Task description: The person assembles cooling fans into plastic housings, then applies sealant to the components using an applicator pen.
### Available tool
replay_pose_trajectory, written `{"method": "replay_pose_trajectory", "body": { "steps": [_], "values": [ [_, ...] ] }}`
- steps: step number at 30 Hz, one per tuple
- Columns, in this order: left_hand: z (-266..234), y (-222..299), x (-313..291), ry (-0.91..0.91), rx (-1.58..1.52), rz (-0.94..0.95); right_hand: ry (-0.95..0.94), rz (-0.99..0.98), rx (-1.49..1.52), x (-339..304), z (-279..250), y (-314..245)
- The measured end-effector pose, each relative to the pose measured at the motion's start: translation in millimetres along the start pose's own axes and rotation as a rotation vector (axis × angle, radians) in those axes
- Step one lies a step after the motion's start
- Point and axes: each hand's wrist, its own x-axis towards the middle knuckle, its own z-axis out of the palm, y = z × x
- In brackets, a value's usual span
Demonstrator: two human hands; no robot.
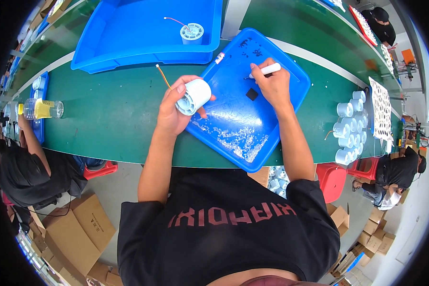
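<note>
1. While my left hand (174, 108) clasps a pale-blue cylinder (200, 92) round its side, I have the spoked end tipped toward the lower left, with a thin orange wire (164, 77) sticking out past my thumb.
2. My right hand (276, 88) is apart from the left, pinching a white pen-shaped tool (270, 69) whose dark tip points down over the blue tray (231, 95), near a black square (251, 94). Whether that tip touches anything or carries a piece, I cannot tell.
3. Small black bits (257, 53) lie scattered at the tray's far end and a spread of clear bits (248, 143) at its near end, so I judge plenty of small stock is left.
4. The cylinder is held up at the tray's left edge; I'd call it mid-work, since the tool is out too. What is already fitted inside is too small to make out.
5. One wired cylinder (192, 35) stands in the blue bin (128, 28), perhaps finished. On the green table (105, 119) to my right stands a cluster of cylinders (350, 127), possibly waiting, though nothing shows for certain which are done.
</note>
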Motion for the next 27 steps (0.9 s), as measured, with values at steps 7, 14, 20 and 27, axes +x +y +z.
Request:
{"method": "replay_pose_trajectory", "body": {
  "steps": [7, 14, 20, 27],
  "values": [
    [3, 0, -1, 0.042, 0.017, 0.007, 0.013, -0.024, -0.006, -1, 1, -1],
    [10, 0, -1, 0.088, 0.050, 0.018, -0.068, -0.169, -0.126, 0, 1, -2],
    [16, 5, -1, 0.071, -0.214, 0.028, -0.111, -0.032, -0.023, -1, -5, -13],
    [4, -1, -3, 0.140, -0.095, 0.067, -0.022, -0.055, -0.068, -30, -20, -22]
  ]
}}
